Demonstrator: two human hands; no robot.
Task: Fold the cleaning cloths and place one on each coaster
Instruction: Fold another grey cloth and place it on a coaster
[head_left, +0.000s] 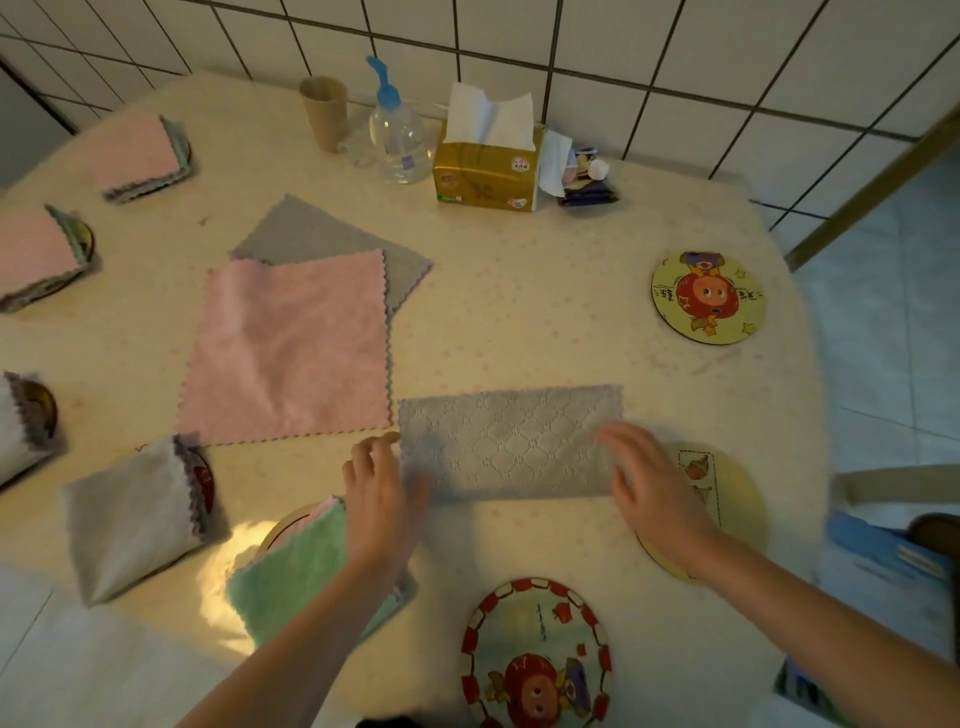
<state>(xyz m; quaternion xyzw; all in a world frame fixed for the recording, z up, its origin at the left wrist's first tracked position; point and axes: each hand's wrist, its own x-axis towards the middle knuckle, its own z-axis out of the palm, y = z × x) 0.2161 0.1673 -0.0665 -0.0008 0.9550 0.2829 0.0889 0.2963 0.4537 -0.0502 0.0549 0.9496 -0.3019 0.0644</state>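
Grey cloth (506, 441) lies as a half-folded strip just right of the pink cloth (291, 348). Left hand (376, 486) and right hand (649, 483) — both open — rest at its ends. Judged next: second fold, then the coaster (737, 493) beside it.

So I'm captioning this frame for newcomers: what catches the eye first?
Two hands, left hand and right hand, at the ends of a half-folded grey cloth at centre. Beside it lies an open pink cloth, and a bright cartoon coaster sits bare at the near edge.
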